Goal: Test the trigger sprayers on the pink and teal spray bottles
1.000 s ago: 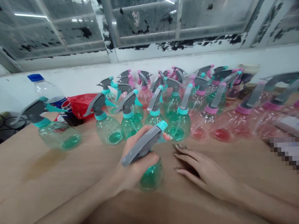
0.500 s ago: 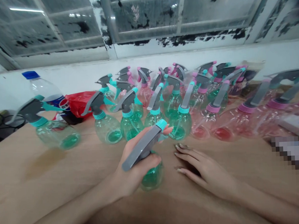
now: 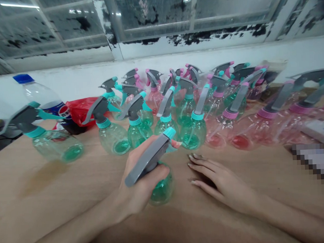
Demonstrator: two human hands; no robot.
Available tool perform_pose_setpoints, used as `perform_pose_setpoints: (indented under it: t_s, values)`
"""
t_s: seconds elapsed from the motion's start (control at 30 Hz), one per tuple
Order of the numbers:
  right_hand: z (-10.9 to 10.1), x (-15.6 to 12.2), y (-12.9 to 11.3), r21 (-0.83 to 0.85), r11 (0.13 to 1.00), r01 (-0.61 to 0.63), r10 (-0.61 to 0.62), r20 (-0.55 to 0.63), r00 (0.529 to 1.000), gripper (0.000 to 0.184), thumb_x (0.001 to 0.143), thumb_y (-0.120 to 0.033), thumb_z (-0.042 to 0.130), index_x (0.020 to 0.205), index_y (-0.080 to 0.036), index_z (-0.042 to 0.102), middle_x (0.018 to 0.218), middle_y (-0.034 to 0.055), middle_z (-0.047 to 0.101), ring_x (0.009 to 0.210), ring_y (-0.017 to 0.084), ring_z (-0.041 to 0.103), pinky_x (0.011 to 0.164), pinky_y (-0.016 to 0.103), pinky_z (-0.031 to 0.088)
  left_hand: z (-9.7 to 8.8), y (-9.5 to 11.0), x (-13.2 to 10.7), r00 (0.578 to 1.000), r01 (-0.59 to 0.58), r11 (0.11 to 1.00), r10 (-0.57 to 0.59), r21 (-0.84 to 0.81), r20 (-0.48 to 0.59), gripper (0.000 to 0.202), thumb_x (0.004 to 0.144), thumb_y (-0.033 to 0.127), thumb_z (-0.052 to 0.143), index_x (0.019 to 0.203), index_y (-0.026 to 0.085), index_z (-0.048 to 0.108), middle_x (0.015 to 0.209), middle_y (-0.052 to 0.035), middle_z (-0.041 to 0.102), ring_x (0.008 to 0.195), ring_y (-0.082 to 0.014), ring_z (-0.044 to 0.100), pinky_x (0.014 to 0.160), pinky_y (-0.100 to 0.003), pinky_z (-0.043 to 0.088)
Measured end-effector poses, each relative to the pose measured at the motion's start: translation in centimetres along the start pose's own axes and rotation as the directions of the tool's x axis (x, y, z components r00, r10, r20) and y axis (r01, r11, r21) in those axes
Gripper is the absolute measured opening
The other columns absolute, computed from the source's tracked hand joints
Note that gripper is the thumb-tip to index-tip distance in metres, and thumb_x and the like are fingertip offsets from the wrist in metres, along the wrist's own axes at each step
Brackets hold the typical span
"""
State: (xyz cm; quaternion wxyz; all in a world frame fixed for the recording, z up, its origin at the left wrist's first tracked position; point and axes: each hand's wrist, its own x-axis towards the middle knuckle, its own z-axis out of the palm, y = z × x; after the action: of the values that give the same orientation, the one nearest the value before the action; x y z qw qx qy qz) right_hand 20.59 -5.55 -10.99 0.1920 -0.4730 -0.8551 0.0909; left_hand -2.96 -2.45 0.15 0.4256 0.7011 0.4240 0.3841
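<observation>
My left hand (image 3: 139, 183) is wrapped round the neck of a green spray bottle (image 3: 161, 187) with a grey trigger head and teal nozzle (image 3: 150, 156). The bottle stands on the brown table (image 3: 47, 198) right in front of me. Just to its right, my right hand (image 3: 221, 185) lies flat on the tabletop with its fingers stretched out, holding nothing and a little apart from the bottle.
Several green spray bottles (image 3: 137, 131) and pink spray bottles (image 3: 232, 132) stand in rows behind my hands, up to the white wall. One green bottle (image 3: 53, 146) stands apart at the left. A clear soda bottle (image 3: 44, 99) with a blue cap and a red bag (image 3: 82, 110) are at the back left.
The view has drifted slightly, so everything sits a little lower and to the left. My left hand still grips the bottle and my right hand stays flat.
</observation>
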Motion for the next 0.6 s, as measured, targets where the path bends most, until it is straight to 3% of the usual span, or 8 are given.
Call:
perform_pose_setpoints:
  t_s: [0.17,0.3,0.5,0.6]
  values:
    - [0.06,-0.04,0.12,-0.005,1.0,0.012,-0.012,-0.01,1.0,0.043,0.097,-0.038,0.048,0.132,-0.016,0.056,0.142,0.011,0.053,0.133,0.025,0.048,0.107,0.049,0.044,-0.23,0.28,0.32,0.999,0.003,1.0,-0.003,0.021,0.038,0.022,0.063,0.02,0.057,0.084,0.025,0.063,0.065,0.0031,0.052,0.054,-0.0139,0.039,0.051,-0.029,0.03]
    - [0.16,-0.05,0.22,-0.002,1.0,0.02,-0.02,-0.024,1.0,0.042,0.097,-0.038,0.049,0.133,-0.017,0.056,0.142,0.0104,0.053,0.132,0.025,0.048,0.108,0.048,0.044,-0.48,0.37,0.39,0.998,0.02,0.999,-0.022,0.027,0.055,0.014,0.064,0.023,0.056,0.077,0.023,0.059,0.072,0.0006,0.056,0.062,-0.0166,0.048,0.053,-0.028,0.033]
    - [0.29,-0.05,0.3,-0.024,0.999,0.03,-0.031,-0.022,0.999,0.043,0.097,-0.039,0.048,0.133,-0.016,0.055,0.143,0.0101,0.053,0.133,0.025,0.048,0.107,0.048,0.044,-0.66,0.54,0.48,0.993,-0.004,0.999,-0.001,0.04,0.119,0.036,0.068,0.018,0.055,0.1,0.025,0.068,0.075,0.0022,0.058,0.054,-0.0126,0.042,0.053,-0.027,0.034]
    - [0.26,-0.05,0.31,-0.028,0.999,0.035,-0.035,-0.023,0.999,0.043,0.097,-0.039,0.048,0.133,-0.015,0.055,0.143,0.0104,0.053,0.133,0.025,0.048,0.107,0.048,0.045,-0.49,0.29,0.29,0.995,-0.034,0.999,0.03,0.033,0.091,0.044,0.07,0.015,0.055,0.11,0.029,0.068,0.072,0.0051,0.056,0.05,-0.0099,0.035,0.049,-0.024,0.03]
